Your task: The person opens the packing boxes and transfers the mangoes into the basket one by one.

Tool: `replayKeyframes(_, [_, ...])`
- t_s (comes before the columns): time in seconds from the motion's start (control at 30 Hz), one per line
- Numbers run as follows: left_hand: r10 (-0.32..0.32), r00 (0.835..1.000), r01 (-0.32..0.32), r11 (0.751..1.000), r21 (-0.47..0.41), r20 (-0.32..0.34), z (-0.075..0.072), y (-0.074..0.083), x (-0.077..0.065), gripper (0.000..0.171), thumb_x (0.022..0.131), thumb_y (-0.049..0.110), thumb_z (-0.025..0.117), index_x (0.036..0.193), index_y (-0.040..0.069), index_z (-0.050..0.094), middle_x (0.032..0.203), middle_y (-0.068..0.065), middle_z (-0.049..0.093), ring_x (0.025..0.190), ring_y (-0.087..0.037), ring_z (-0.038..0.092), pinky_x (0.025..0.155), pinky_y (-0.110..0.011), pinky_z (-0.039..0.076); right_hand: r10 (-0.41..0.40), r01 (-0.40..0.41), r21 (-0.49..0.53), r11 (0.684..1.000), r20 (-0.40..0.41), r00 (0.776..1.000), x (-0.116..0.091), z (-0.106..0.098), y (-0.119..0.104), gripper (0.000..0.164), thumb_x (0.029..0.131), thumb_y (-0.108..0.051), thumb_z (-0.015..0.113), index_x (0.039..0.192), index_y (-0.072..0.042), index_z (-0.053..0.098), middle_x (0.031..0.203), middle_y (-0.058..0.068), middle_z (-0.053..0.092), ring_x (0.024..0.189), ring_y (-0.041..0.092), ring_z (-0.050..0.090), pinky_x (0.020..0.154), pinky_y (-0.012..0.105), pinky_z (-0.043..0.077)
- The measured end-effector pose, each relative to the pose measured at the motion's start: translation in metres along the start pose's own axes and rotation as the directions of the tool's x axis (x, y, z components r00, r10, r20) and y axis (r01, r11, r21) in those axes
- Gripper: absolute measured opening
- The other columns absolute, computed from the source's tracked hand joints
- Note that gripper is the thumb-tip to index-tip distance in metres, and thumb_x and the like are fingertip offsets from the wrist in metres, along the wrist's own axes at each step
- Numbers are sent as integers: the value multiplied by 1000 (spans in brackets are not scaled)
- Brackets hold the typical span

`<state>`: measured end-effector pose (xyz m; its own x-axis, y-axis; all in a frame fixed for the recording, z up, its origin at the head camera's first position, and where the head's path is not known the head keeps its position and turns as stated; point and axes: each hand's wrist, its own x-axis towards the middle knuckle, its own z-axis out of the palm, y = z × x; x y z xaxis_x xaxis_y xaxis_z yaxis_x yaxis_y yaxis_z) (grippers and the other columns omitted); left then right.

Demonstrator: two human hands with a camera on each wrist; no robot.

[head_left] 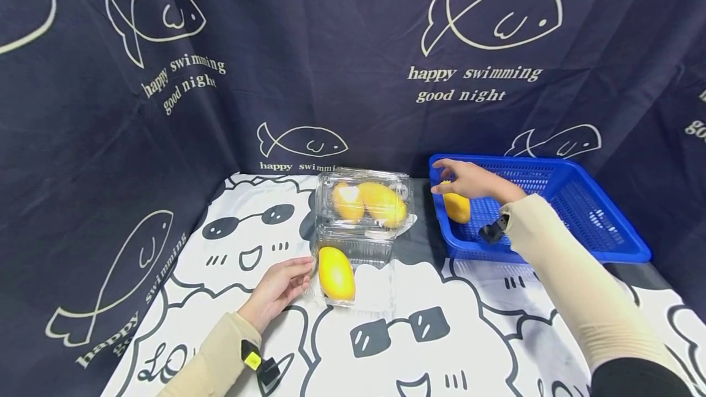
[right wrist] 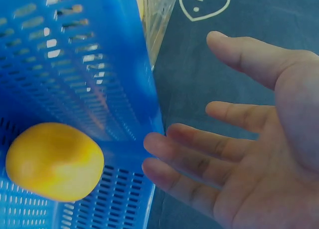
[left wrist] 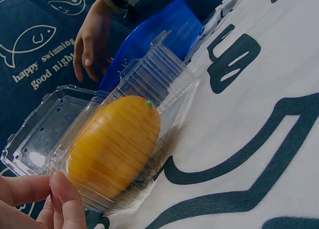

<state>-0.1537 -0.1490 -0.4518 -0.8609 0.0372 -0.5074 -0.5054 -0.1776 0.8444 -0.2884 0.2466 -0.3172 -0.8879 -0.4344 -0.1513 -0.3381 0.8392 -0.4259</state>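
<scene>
My left hand point(head_left: 282, 287) is at the left side of an open clear plastic clamshell box point(head_left: 377, 280). In the left wrist view its thumb and a finger point(left wrist: 65, 191) pinch the box's edge. One yellow mango point(head_left: 336, 273) lies in the left half of that box. Over the left rim of a blue plastic basket point(head_left: 623, 250) is my right hand point(head_left: 466, 179), its fingers spread with nothing between them. Inside the basket, just below this hand, rests another mango point(head_left: 456, 207), also seen beside the fingers in the right wrist view.
Behind the open box, two more mangoes point(head_left: 380, 202) show through clear plastic. A cloth with cartoon drawings point(head_left: 430, 366) covers the table. Dark fabric with fish prints point(head_left: 353, 66) hangs along the back and sides, close behind the basket.
</scene>
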Motion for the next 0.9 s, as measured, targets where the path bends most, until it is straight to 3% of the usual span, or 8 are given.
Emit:
replayKeyframes(0.53, [-1, 1000, 1, 1000, 3, 6, 1, -1, -1, 38, 91, 10, 63, 128, -1, 57, 86, 0, 61, 71, -6, 57, 64, -15, 54, -73, 71, -49, 996, -44, 996, -7, 11, -24, 60, 94, -29, 64, 143, -2, 41, 128, 27, 58, 105, 36, 63, 95, 54, 51])
replayKeyframes(0.9, [-18, 1000, 18, 1000, -25, -5, 2, 0, 0, 40, 91, 10, 62, 129, -2, 56, 88, 1, 63, 72, -6, 57, 67, -15, 54, -126, 120, -87, 989, -65, 990, -10, 15, -46, 59, 93, -29, 66, 142, -4, 44, 126, 23, 60, 109, 36, 61, 94, 53, 50])
